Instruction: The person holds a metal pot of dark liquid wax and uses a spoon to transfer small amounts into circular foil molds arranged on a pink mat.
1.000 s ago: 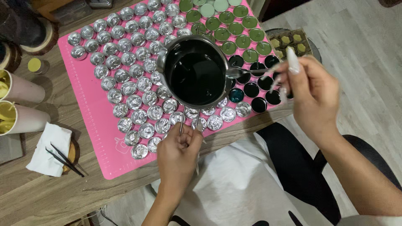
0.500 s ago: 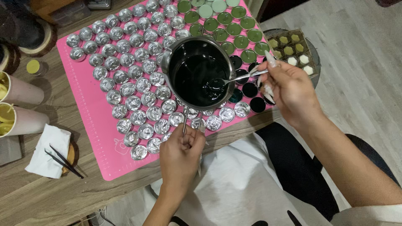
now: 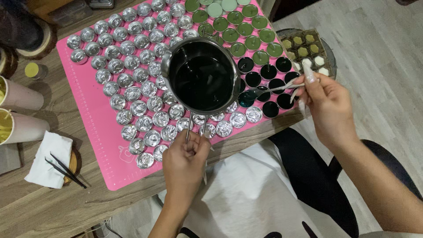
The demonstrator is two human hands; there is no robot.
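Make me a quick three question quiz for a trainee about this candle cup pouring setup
1. True or false: the left hand holds the metal pot by its handle.
2. The mat under the small metal cups is A) blue B) pink C) white.
3. What does the right hand hold?

Key: 1 true. 2 B. 3 A thin stirring tool reaching toward the pot's spout.

I'm getting soft, even indoor light from overhead, fairly bright. Small glints sparkle on the empty foil cups [image 3: 132, 94], and a pale sheen sits on the dark liquid in the metal pot [image 3: 203, 76]. Shadows on the counter [image 3: 39, 207] are faint. Focus is crisp centrally, with slight wide-angle stretch toward the edges.
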